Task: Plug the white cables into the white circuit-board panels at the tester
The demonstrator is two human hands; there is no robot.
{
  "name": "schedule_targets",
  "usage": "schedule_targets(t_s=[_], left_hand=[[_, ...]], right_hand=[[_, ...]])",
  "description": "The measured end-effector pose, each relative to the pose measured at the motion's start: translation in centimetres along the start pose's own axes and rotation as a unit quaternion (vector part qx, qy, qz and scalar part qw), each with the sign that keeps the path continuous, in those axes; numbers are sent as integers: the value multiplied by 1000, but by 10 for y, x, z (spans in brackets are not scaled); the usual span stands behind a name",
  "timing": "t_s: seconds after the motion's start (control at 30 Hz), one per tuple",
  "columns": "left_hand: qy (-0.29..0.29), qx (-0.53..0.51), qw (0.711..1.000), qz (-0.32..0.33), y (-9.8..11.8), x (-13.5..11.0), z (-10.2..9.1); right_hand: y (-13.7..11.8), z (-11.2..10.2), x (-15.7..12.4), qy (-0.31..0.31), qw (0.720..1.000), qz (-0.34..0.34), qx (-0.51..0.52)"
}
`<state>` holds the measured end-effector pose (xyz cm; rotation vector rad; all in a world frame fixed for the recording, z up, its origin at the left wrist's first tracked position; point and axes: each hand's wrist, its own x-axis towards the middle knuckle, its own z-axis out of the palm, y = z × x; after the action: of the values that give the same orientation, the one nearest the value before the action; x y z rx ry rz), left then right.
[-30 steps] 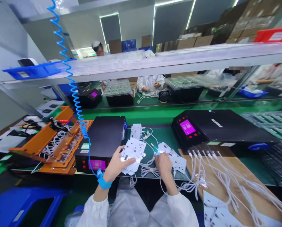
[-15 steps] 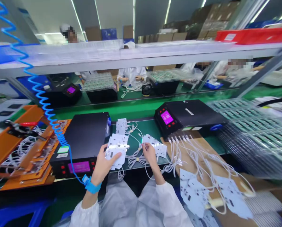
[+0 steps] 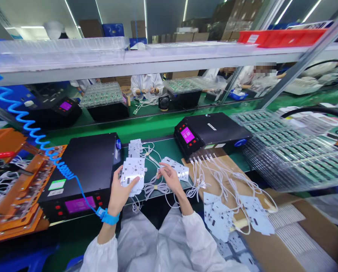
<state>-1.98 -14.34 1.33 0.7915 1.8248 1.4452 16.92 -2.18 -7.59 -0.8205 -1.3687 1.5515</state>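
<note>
My left hand (image 3: pixel 120 194) is closed round a small stack of white circuit boards (image 3: pixel 133 172), thumb on top. A silver connector sticks out at the stack's right edge. To its right, my right hand (image 3: pixel 170 178) has its fingers pinched on a thin white cable (image 3: pixel 154 161), partly hidden by the fingertips. Just behind that hand lie more white boards (image 3: pixel 178 168), fanned out on the green mat. Other boards (image 3: pixel 135 147) with cables attached rest beyond my left hand. Coiled white cables (image 3: pixel 156 187) lie between the two hands, near the table edge.
Black boxes with lit screens stand left (image 3: pixel 89 158) and right (image 3: pixel 222 130). White cables plug into the right one, above cardboard with white boards (image 3: pixel 218 219). Stacked clear trays (image 3: pixel 288 151) are far right, an orange fixture (image 3: pixel 24 204) left. A blue coiled cord (image 3: pixel 44 141) reaches my wrist strap.
The view has swung right, so the scene sits further left. My right hand has drawn slightly closer to the boards in my left hand, which keeps its grip.
</note>
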Motion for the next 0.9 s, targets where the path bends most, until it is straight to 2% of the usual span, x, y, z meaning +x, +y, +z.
schedule_targets(t_s=[0.1,0.33,0.57,0.73,0.9], left_hand=[[14,16,999,49,-6,5,8],[1,54,994,90,-13,10,11],[6,65,995,81,-14,11,12],[17,57,996,72,-15,12,10],[30,65,992,106,-13,10,9]], right_hand=[[-12,2,-8,-23,999,-25,7],[-32,8,-18,-2,998,-33,-53],[-41,21,-18,16,996,-29,-83],[-40,24,-18,40,991,-58,-110],[-42,25,-19,57,983,-80,-153]])
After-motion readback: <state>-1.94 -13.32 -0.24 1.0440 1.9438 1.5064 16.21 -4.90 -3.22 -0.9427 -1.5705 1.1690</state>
